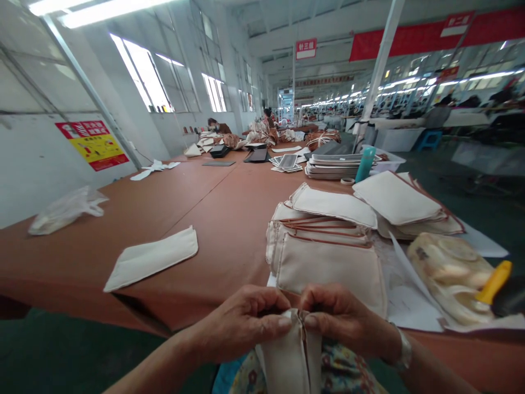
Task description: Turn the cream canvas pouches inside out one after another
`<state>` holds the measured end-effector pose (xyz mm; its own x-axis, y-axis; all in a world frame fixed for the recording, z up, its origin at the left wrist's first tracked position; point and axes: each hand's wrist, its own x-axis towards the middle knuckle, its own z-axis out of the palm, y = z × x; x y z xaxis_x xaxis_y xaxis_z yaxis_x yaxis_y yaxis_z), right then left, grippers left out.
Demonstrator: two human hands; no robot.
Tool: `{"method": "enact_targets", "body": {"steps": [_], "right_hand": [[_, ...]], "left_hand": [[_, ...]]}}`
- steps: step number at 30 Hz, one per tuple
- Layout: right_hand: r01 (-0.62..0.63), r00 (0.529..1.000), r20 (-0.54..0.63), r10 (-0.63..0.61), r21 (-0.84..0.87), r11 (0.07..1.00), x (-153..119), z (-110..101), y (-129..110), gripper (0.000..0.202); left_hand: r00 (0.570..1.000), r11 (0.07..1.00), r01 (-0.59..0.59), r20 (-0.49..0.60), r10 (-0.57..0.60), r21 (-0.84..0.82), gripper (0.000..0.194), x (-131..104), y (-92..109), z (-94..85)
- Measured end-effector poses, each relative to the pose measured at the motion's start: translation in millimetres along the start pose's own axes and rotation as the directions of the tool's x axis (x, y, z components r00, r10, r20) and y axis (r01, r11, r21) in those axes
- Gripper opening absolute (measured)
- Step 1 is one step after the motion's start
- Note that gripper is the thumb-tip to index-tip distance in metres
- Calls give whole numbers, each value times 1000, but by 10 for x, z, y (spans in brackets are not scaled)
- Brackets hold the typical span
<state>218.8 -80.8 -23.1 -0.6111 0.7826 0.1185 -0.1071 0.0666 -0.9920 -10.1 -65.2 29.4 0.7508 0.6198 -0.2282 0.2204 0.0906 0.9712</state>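
Close to my body, a cream fabric piece [281,358] with a dark-lined slit down its length hangs over my lap. My left hand [250,317] pinches its top edge left of the slit, thumb in front. My right hand [334,314] pinches the same edge on the right, and the two thumbs nearly meet at the slit's top. Just beyond my hands lies a stack of cream fabric pieces [328,265] with brown edges. A single cream piece [153,257] lies flat on the brown table [229,230] to the left.
More cream pieces [397,200] are piled at the right. Near them are a plastic tub [447,262], a yellow-handled tool [494,282] and a teal bottle [365,164]. A plastic bag [68,210] lies at the left. Farther back, a person [221,127] is beside fabric bundles.
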Motion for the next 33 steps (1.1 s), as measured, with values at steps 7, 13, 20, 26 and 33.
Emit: {"method": "enact_targets", "body": {"steps": [7,13,20,26,33], "right_hand": [[-66,998,14,66,27,997,5,-52,-3,29],[-115,991,-64,115,-7,993,7,-17,156,32],[-105,989,-93,118,135,985,44,38,184,41],[-137,976,-153,154,117,984,47,46,182,33],[-129,958,-259,128,11,992,-17,66,168,23]], "left_hand": [[987,994,51,-148,-64,-93,36,173,-115,96],[983,990,100,-145,-114,-101,36,208,-189,74],[963,983,139,-215,-163,-123,35,257,-134,171],[941,978,169,-315,-124,119,24,291,-91,179],[973,985,161,-158,-168,-57,36,250,-150,105]]}}
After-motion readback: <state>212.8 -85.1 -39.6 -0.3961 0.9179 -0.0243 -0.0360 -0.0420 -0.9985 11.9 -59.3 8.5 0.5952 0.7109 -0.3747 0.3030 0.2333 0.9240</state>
